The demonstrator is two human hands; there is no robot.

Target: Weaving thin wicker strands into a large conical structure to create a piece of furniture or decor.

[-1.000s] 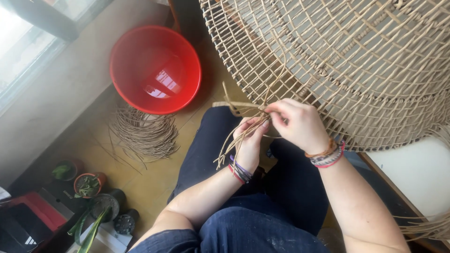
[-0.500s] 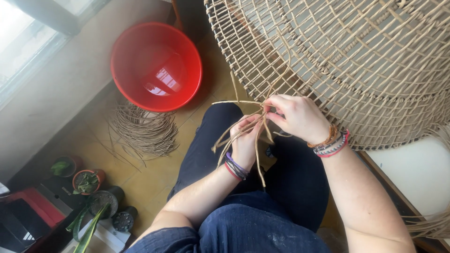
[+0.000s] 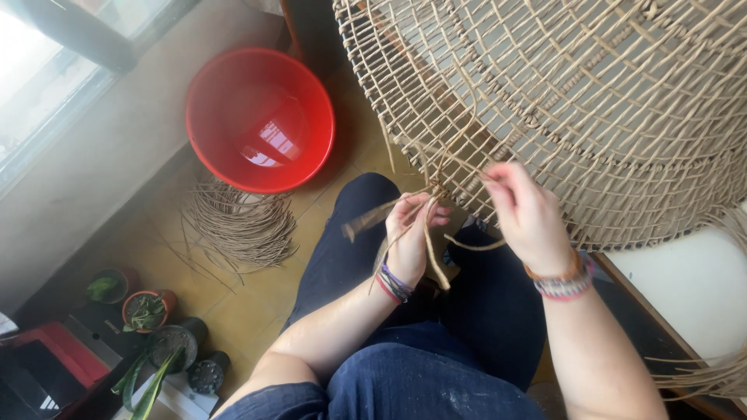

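Observation:
A large round woven wicker piece of open tan lattice fills the upper right, tilted over my lap. My left hand is closed on several loose tan reed strands that hang from the weave's lower left edge. My right hand pinches a strand at that same edge, fingers against the lattice. Both wrists wear coloured bracelets. My legs in dark blue trousers lie below the hands.
A red plastic basin with water stands on the tiled floor at upper left, with a coil of loose reeds beside it. Small potted plants sit at lower left near a window wall. A white surface lies at right.
Both hands have moved up closer to the weave's edge. The strands in my left hand have swung and now hang down over my lap.

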